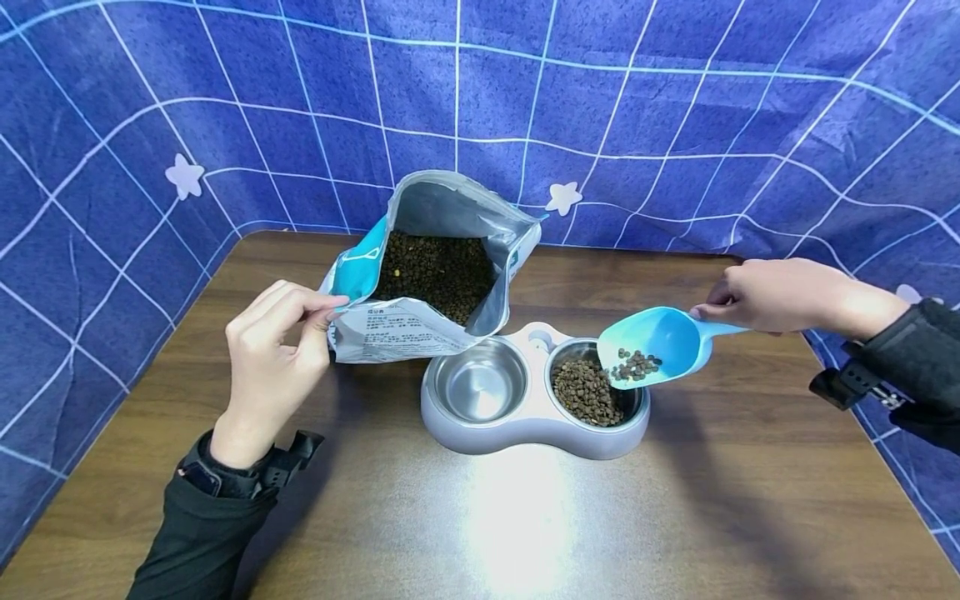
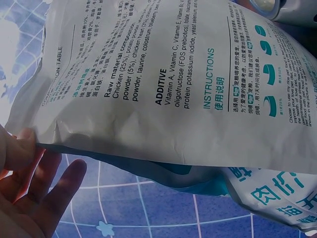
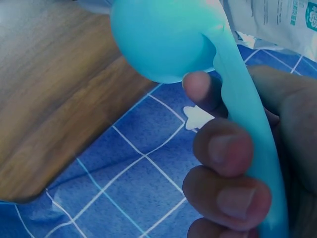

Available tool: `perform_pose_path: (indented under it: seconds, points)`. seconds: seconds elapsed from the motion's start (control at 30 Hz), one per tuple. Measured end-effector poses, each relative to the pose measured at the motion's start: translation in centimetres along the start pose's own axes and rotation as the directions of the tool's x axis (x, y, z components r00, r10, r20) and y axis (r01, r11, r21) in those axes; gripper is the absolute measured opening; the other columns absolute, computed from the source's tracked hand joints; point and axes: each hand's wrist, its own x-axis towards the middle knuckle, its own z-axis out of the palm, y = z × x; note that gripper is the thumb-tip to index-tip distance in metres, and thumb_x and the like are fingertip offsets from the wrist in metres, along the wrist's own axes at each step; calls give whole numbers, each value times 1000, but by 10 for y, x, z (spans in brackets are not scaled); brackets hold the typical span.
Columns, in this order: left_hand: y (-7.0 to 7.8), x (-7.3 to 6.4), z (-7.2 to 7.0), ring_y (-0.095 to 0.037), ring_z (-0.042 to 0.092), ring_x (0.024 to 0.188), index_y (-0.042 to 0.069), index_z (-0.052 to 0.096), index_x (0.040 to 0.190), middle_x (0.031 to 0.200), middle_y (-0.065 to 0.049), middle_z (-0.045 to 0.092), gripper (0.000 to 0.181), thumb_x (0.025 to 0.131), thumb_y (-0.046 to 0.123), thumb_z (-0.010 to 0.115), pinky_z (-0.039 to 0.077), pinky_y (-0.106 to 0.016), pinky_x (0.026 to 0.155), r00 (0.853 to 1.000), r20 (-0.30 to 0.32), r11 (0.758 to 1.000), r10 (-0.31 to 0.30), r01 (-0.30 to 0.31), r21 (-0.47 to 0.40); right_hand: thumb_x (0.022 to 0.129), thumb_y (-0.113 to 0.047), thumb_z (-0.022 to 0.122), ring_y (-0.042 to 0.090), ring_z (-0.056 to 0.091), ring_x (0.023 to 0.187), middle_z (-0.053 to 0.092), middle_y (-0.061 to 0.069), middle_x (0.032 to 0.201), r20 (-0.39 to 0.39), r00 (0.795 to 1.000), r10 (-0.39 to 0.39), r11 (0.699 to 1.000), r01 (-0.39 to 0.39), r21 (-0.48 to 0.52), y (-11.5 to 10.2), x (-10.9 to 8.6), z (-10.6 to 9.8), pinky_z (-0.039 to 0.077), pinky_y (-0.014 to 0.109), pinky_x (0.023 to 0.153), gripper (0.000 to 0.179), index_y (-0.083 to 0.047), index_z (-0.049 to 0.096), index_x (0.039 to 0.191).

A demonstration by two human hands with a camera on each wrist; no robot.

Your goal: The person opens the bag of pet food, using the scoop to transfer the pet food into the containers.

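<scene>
Left grip (image 2: 32,208) pinching the edge of a printed bag (image 2: 148,119) marked "INSTRUCTIONS"; blue, grid-lined cloth (image 2: 166,213) beyond.

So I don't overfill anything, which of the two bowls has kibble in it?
The right bowl, under the front of the blue scoop: brown kibble lies in it, while the left bowl shows only bare metal.

From my remote seat I see my left grip (image 1: 272,346) at nine o'clock, thumb and fingertip pinching, forearm (image 1: 206,533) toward eight; at three, my right grip (image 1: 783,293) has curled fingers (image 3: 225,148).
</scene>
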Motion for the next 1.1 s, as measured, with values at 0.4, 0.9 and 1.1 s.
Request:
perform_pose_path:
  seconds: [0.4,0.9,1.1]
  points:
    - [1,-1,-1,-17,49,62,-5,71,82,70,-13,65,17,79,-13,56,32,-19,62,1000,-2,1000,1,-1,3,91,-32,62,7,36,51,38,-13,55,-118,992,-53,990,37,-136,-13,-6,-3,33,32,46,32,-29,52,61]
    - [1,0,-1,-15,47,63,-5,71,82,70,-13,65,17,79,-13,56,32,-19,62,1000,5,1000,1,-1,0,93,-42,57,7,29,50,31,-10,56,-145,989,36,995,-48,-83,-14,-16,-28,22,28,46,41,-23,45,59]
    - [1,0,-1,-16,47,62,-5,71,83,70,-13,64,15,80,-12,57,32,-19,62,1000,7,1000,7,-7,-14,98,-36,51,12,45,47,46,-4,55,-102,991,89,995,-83,59,-8,-18,-49,34,29,42,30,-17,73,92]
